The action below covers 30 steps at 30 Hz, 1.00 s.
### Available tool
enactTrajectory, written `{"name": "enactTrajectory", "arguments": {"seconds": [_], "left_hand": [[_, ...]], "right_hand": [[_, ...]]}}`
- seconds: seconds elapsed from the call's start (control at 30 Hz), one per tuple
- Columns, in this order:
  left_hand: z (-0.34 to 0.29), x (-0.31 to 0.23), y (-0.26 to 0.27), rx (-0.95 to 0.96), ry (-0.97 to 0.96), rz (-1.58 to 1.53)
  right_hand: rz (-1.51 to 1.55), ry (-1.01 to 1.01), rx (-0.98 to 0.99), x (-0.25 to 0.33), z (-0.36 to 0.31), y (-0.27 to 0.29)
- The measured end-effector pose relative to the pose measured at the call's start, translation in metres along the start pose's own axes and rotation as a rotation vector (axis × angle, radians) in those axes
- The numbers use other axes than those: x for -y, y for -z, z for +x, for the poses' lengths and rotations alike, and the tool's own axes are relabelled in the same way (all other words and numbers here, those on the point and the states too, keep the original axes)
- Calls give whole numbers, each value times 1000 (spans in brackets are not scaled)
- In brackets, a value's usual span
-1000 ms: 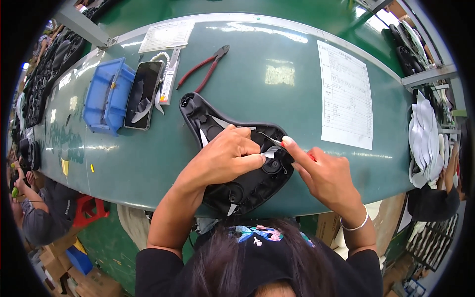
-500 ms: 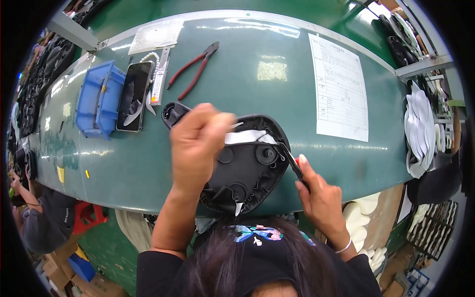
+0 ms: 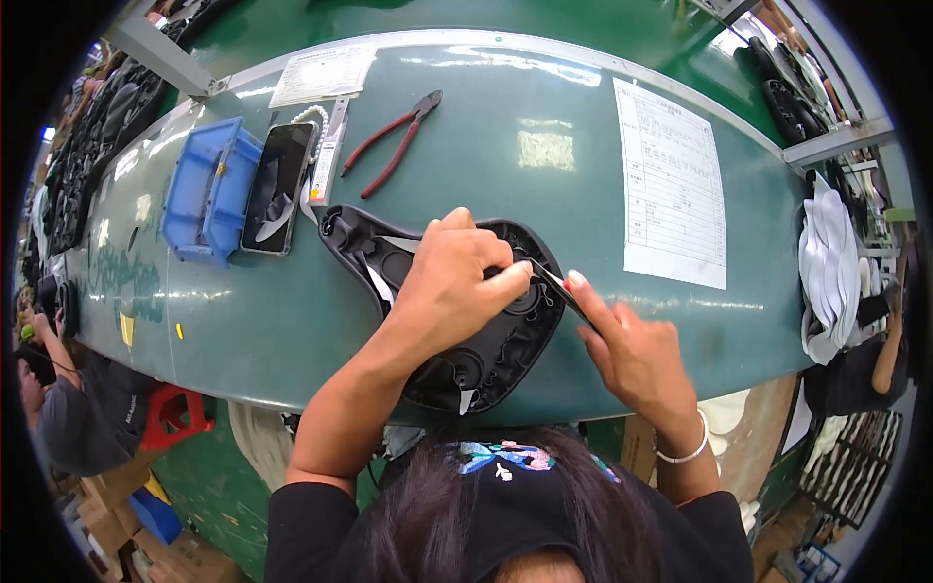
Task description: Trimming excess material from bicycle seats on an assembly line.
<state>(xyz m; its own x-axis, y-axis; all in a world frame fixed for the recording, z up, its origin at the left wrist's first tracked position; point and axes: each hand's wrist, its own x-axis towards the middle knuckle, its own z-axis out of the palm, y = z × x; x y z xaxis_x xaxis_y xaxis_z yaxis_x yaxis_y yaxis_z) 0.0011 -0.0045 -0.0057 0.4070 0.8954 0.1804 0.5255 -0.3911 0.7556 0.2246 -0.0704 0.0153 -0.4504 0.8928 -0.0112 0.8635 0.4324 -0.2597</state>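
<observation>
A black bicycle saddle lies underside up on the table, its narrow nose to the far left. My left hand reaches across it, thumb and fingers pinched together near the wide rear rim; what they pinch is hidden. In my right hand is a slim dark tool with a narrow metal tip and a bit of red by my fingertip. Its tip meets the saddle rim beside my left thumb. White strips of material show along the nose, and a small white tab sticks out at the near edge.
Red-handled cutting pliers, a phone and a blue bin lie at the far left. A printed sheet is at the right. White curved pieces hang beyond. A co-worker sits left beside a red stool.
My left hand has come down and rightward from a raised, blurred fist to the rear rim. The white strip across the saddle's rear no longer shows there. The tool stays at the rim.
</observation>
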Motion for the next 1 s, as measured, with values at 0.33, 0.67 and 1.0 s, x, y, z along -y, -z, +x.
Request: {"name": "enactTrajectory", "arguments": {"seconds": [0.33,0.67,1.0], "left_hand": [[14,-5,6,-228,32,-1512],[22,-13,4,-245,-133,90],[55,30,6,-695,-95,-64]], "right_hand": [[97,-307,-26,38,-28,-20],[240,-302,-110,7,11,-17],[30,-308,101,37,-4,-5]]}}
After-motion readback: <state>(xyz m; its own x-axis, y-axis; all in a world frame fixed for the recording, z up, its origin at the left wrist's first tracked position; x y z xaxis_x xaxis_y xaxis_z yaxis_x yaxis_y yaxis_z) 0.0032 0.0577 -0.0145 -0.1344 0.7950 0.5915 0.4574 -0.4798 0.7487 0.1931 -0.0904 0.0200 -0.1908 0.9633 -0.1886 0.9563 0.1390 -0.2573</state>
